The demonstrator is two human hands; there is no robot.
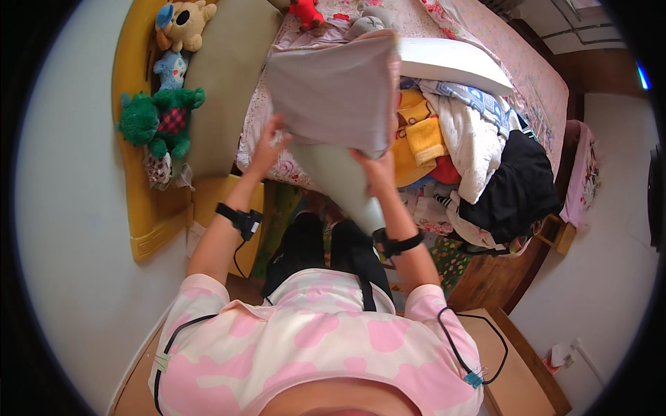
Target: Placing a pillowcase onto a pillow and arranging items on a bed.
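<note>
In front of me a pale pinkish-grey fabric piece point(330, 96), like a pillowcase, is held up over the bed. A pale green cloth part point(333, 171) hangs from its lower edge toward my knees, blurred. My right hand point(379, 171) grips the cloth near its lower right corner. My left hand point(269, 148) is beside the lower left edge with its fingers apart; it appears to hold nothing. Just right of the fabric lies a white contoured foam pillow point(450, 62).
Yellow clothing point(416, 135), a white quilted garment point(463, 140) and black cloth point(512, 192) are heaped at the right of the bed. Plush toys point(169, 117) line the yellow headboard point(135, 218), beside a beige cushion point(223, 78). A yellow cabinet point(250, 208) stands left.
</note>
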